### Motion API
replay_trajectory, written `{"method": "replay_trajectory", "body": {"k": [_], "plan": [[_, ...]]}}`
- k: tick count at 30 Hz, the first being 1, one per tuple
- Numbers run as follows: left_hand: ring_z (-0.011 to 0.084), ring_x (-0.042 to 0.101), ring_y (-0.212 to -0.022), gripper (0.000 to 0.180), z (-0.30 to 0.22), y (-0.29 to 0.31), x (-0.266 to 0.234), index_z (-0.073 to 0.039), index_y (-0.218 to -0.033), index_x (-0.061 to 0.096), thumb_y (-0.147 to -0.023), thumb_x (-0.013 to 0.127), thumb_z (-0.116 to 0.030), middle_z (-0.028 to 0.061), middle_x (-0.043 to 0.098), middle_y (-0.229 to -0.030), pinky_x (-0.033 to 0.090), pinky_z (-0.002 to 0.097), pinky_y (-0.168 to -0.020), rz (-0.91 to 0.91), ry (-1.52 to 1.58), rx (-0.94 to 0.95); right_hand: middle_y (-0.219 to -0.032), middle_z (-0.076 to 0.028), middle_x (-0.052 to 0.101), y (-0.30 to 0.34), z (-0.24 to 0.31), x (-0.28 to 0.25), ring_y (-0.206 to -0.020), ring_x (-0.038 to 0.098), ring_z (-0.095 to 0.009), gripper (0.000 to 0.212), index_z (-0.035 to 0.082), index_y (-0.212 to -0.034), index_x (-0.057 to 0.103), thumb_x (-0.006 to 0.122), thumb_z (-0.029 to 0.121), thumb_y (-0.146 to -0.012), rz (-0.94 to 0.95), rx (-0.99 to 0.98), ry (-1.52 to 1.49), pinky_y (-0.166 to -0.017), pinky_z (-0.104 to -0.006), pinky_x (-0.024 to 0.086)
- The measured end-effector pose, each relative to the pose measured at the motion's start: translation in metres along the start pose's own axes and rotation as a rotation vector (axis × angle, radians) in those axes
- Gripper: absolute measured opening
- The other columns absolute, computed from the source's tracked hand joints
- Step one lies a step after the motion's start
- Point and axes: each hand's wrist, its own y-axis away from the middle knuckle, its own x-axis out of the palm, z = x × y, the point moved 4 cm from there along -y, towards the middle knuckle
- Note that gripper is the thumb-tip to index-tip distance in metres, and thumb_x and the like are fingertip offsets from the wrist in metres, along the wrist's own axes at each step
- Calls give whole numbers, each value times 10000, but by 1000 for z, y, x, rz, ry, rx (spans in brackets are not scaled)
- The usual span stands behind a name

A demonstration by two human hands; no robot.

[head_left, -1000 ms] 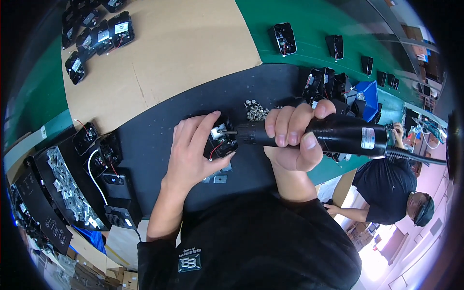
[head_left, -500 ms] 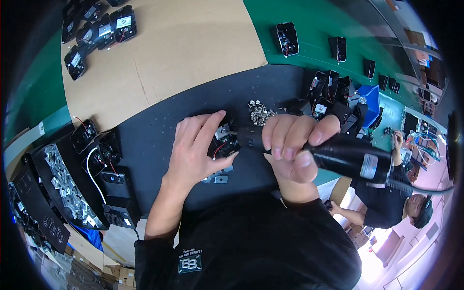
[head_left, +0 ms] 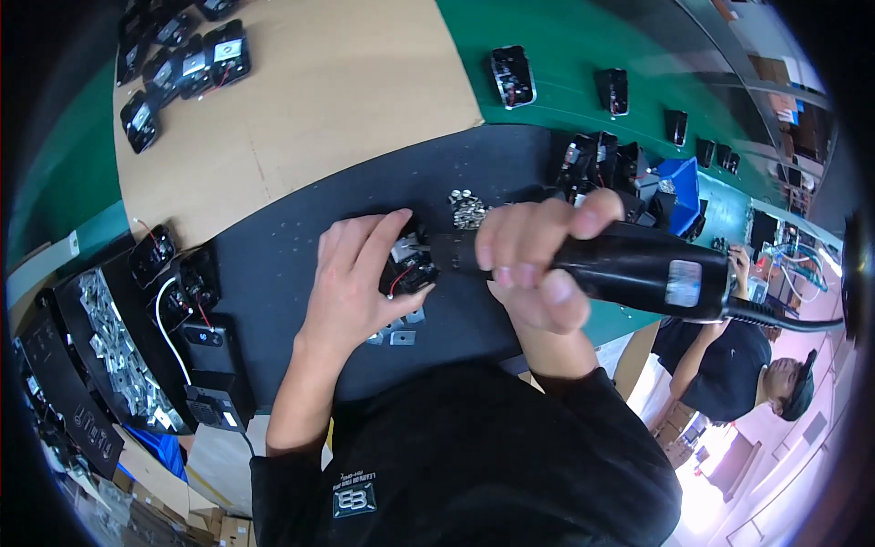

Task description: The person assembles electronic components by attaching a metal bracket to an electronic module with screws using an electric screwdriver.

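Note:
My left hand (head_left: 351,273) is closed around a small black plastic housing (head_left: 415,273), fingers on its far edge and thumb on its near edge. Red wire and a silver metal plate (head_left: 404,249) show inside the housing. In my right hand (head_left: 538,260) is a black corded electric screwdriver (head_left: 629,269), held level with its tip pointing left into the housing. The exact contact of the tip is hard to make out. Just beyond the screwdriver's nose lies a pile of small screws (head_left: 468,211). Several flat metal plates (head_left: 402,337) rest on the mat near the housing.
Black housings (head_left: 602,164) crowd the right beside a blue bin (head_left: 679,196). More housings (head_left: 228,56) sit on cardboard (head_left: 310,100) at far left; others (head_left: 513,77) line a green surface. Left stands a tray of metal plates (head_left: 123,351) and a black device (head_left: 219,401). A co-worker (head_left: 729,365) is at right.
The whole view has shifted slightly, so the surroundings appear a little further left. Both hands keep their hold, the screwdriver tip still at the housing. The co-worker's arm has moved.

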Motion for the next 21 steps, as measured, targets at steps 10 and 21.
{"method": "replay_trajectory", "body": {"k": [10,21], "plan": [[371,543,-1120,762,-8,-41,-30,-33,-1291,488,-589,784,-36,180,550,-1217,447,418,-976,-110,-152,-79,-688,-11,468,47,48,-51,-567,481,-129,485,89,-1272,390,606,150,-843,-272,-97,248,-582,-305,422],[363,391,-1321,706,91,-187,-81,-224,-1319,568,-683,789,-437,183,454,-1407,286,563,-1052,-268,-1048,15,-658,-9,472,60,43,-43,-551,486,-135,456,113,-1159,368,672,182,-826,-341,-55,64,-578,-300,424]]}}
